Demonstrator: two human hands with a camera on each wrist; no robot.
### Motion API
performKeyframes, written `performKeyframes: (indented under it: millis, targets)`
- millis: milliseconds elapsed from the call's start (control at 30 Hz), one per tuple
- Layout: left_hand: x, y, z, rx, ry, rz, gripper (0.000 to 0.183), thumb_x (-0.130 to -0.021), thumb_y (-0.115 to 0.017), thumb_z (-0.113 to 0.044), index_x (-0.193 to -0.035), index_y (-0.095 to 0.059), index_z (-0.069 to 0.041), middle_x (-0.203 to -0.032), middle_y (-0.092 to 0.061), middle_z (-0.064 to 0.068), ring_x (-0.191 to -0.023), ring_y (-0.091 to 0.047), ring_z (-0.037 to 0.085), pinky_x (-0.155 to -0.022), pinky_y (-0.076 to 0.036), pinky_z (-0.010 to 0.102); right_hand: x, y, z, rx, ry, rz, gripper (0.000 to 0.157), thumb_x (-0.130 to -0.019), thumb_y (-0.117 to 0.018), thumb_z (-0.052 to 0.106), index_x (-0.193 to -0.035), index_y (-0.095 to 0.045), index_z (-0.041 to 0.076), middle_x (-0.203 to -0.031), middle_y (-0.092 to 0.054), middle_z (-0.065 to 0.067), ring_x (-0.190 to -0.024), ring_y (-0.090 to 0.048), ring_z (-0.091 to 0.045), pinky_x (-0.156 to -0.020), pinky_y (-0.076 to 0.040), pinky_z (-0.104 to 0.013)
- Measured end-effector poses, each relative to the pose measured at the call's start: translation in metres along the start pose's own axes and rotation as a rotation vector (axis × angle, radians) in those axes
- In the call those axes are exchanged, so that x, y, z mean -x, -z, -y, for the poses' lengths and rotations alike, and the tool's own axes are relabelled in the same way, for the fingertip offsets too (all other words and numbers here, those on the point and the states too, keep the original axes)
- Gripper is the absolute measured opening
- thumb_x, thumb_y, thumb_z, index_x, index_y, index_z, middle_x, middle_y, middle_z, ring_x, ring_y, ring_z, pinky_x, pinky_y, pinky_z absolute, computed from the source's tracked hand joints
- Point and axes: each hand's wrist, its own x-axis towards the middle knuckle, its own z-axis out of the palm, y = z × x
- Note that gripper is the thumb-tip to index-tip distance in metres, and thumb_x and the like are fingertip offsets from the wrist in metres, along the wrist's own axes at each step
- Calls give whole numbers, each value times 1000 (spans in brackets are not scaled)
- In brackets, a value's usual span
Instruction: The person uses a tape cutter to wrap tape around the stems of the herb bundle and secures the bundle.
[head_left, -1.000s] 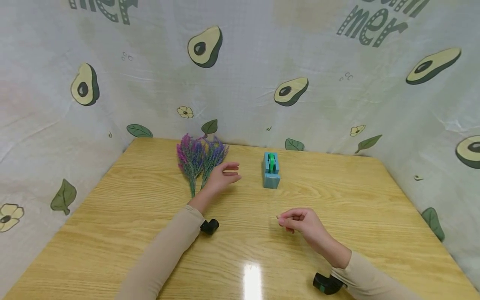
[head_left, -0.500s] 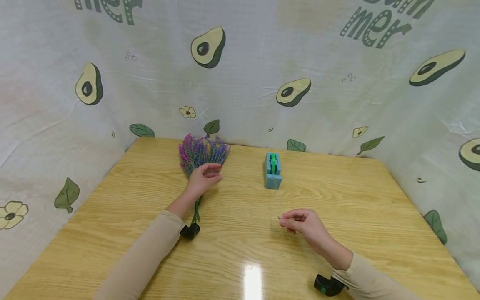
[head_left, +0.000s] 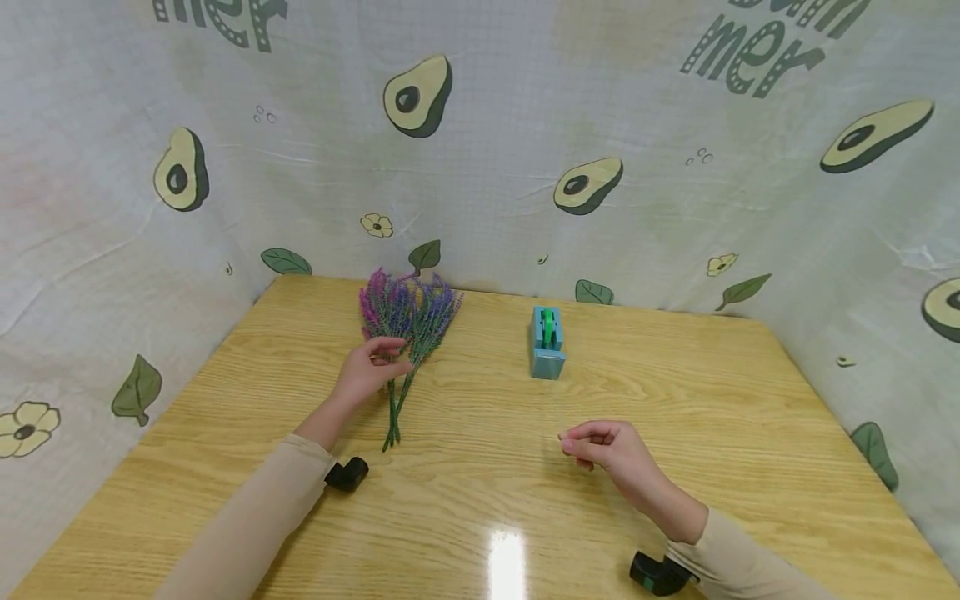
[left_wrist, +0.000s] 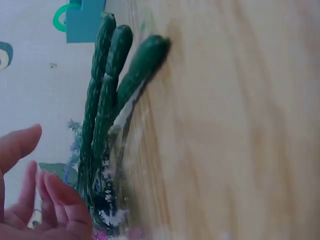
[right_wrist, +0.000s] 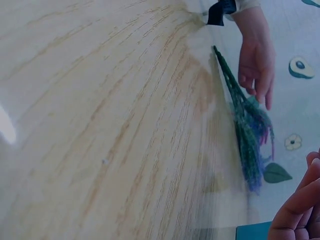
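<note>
Two sprigs of artificial lavender [head_left: 431,321], purple and pink with green stems, lie on the left of the table with their stems crossing near the bottom. My left hand [head_left: 367,371] is over the left side of the stems, thumb and fingers parted with nothing between them. In the left wrist view the thick green stem ends [left_wrist: 105,75] show beside the fingers [left_wrist: 60,195]. My right hand [head_left: 611,450] is held above the table at right of centre, thumb and index fingertips together. They pinch a faint, see-through strip like clear tape, barely visible.
A blue tape dispenser [head_left: 547,343] with a green core stands at the back middle of the wooden table [head_left: 465,483]. Cloth walls [head_left: 495,100] printed with avocados and leaves rise behind and at both sides. Black wrist devices [head_left: 658,573] sit below both hands.
My left hand has moved left across the lavender, from its right side to the stems' left. The sprigs' stems now lie closer together, crossing at the bottom. My right hand stays in place.
</note>
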Motion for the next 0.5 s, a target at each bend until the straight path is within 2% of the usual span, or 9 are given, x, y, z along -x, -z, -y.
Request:
performKeyframes:
  millis: [133, 233, 400, 500]
  targets:
    - [1, 6, 3, -10, 104, -24, 61, -85, -69, -14, -136, -38, 0, -125, -44, 22, -110, -45, 38, -81, -45, 44, 0, 0, 0, -3, 7, 4, 32, -85, -67, 4, -100, -58, -23, -74, -67, 1, -60, -51, -10, -56, -45, -25]
    - [0, 8, 6, 2, 170, -10, 72, -84, -70, -14, -141, -28, 0, -129, -40, 23, -113, -45, 38, -84, -45, 44, 0, 0, 1, -5, 10, 0, 32, -85, -66, 4, -100, -58, -23, -74, -67, 1, -60, -52, -9, -56, -45, -25]
    - [1, 5, 9, -26, 216, 54, 86, -81, -74, -10, -145, -18, 1, -134, -36, 24, -103, -52, 36, -77, -49, 39, 1, -1, 2, -2, 2, -10, 32, -84, -67, 4, -100, -58, -22, -74, -67, 1, -60, -52, -9, -56, -45, -25]
    - [0, 3, 9, -36, 212, 79, 89, -78, -75, -7, -145, -17, 0, -135, -35, 24, -107, -50, 38, -77, -48, 39, 1, -1, 3, 0, 0, -15, 31, -84, -67, 4, -100, -59, -22, -74, -67, 1, -59, -52, -9, -56, -45, -24]
